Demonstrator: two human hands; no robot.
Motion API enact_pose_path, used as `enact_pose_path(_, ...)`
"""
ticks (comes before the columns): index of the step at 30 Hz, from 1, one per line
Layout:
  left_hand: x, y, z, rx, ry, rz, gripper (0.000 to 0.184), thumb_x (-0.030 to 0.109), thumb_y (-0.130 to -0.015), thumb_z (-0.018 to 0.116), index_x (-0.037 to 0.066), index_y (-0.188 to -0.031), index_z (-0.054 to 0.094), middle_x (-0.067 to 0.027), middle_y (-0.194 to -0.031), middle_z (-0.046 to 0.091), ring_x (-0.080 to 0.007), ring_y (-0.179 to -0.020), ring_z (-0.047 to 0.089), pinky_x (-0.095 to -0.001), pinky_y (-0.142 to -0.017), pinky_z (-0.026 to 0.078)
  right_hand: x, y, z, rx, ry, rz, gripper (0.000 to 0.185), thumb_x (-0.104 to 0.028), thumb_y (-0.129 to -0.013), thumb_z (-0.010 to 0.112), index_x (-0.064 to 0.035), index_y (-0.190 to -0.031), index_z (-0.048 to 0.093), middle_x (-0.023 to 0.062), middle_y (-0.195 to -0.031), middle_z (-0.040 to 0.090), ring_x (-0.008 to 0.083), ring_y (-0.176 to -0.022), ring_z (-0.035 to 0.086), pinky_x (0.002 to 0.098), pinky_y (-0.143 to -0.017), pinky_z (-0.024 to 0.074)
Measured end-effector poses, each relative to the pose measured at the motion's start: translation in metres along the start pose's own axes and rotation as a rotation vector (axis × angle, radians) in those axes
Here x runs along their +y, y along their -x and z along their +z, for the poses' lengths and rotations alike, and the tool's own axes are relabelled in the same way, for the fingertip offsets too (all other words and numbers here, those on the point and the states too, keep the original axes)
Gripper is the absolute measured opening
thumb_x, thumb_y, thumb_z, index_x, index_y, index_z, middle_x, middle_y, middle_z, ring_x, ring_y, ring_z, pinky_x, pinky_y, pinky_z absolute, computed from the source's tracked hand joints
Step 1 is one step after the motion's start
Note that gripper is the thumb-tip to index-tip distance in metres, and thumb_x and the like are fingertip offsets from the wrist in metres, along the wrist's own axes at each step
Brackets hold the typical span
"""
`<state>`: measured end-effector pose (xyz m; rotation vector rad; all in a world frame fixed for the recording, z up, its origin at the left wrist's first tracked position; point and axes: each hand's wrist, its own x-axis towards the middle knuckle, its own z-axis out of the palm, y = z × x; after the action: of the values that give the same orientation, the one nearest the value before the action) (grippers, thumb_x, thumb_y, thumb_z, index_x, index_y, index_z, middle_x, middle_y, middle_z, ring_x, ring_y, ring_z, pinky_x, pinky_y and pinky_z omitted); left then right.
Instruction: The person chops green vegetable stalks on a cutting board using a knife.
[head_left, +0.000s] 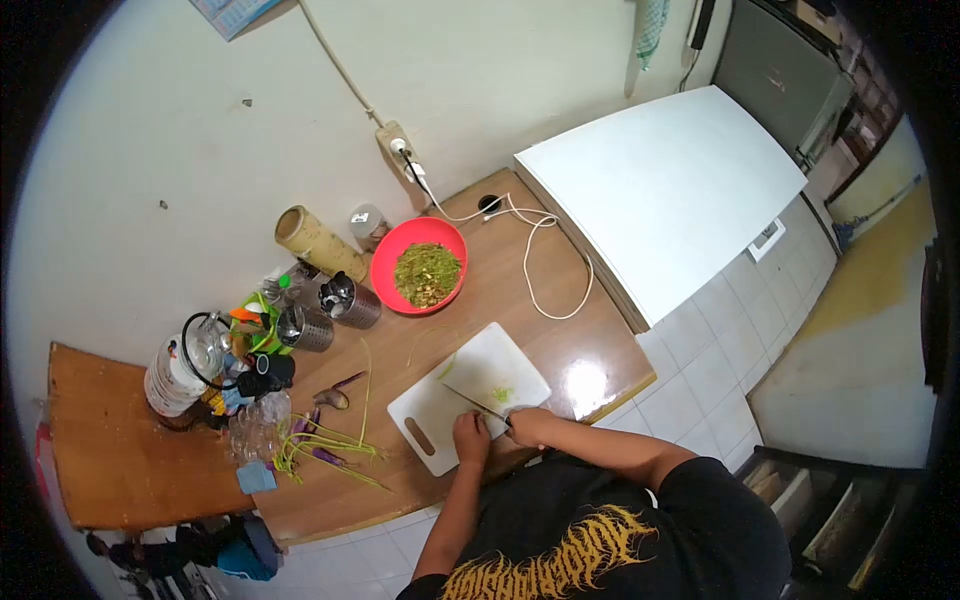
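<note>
My right hand grips a knife by its handle, the blade slanting over the white cutting board. Beside the blade, near the board's front edge, my left hand rests with its fingers curled; what they hold, if anything, is too small to make out. A small heap of chopped green pieces lies on the board past the blade. One thin green strip lies near the board's far edge. Left of the board are long green beans and several purple eggplants.
A red bowl of chopped greens stands behind the board. Metal utensil holders, a bamboo tube and a clear jar line the wall. A white cable loops across the wooden table. A white-topped appliance adjoins it.
</note>
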<state>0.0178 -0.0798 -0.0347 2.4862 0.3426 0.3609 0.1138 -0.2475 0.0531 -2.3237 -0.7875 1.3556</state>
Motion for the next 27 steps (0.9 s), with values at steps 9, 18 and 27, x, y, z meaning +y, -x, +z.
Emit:
enact_pose_path(9,-0.002,0.009,0.006,0.016,-0.004,-0.039,0.018,0.007,-0.082,0.068,0.002,-0.099,0.063,-0.0184,-0.091,0.06,-0.0404,-0.087,0.058,-0.0498,-0.079,0.047,0.009,-0.003,-0.002,-0.09,-0.003,0.013,0.035,-0.026,-0.098,0.05,0.005,-0.111,0.06,0.0221,-0.092,0.071,0.0287,-0.06,0.07,0.0419,-0.063,0.0584)
enact_pose_path(18,0.002,0.015,0.001,-0.018,0.044,-0.033,0.027,0.009,-0.077,0.073,0.002,-0.1,0.062,-0.0197,-0.094,0.06,-0.0413,-0.093,0.058,-0.0511,-0.082,0.047,0.03,-0.021,0.025,0.154,0.144,-0.17,0.036,-0.028,-0.097,0.051,0.0043,-0.111,0.06,0.0232,-0.096,0.071,0.0285,-0.061,0.071,0.0428,-0.07,0.0584)
enact_pose_path(27,-0.004,0.015,0.01,0.026,0.017,0.048,0.019,0.009,-0.08,0.071,0.005,-0.097,0.063,-0.0175,-0.092,0.06,-0.04,-0.088,0.059,-0.0502,-0.079,0.047,0.01,0.009,0.005,0.022,-0.011,0.003,0.04,-0.035,-0.097,0.052,0.0007,-0.112,0.062,0.0207,-0.102,0.071,0.0332,-0.074,0.072,0.0464,-0.075,0.0578)
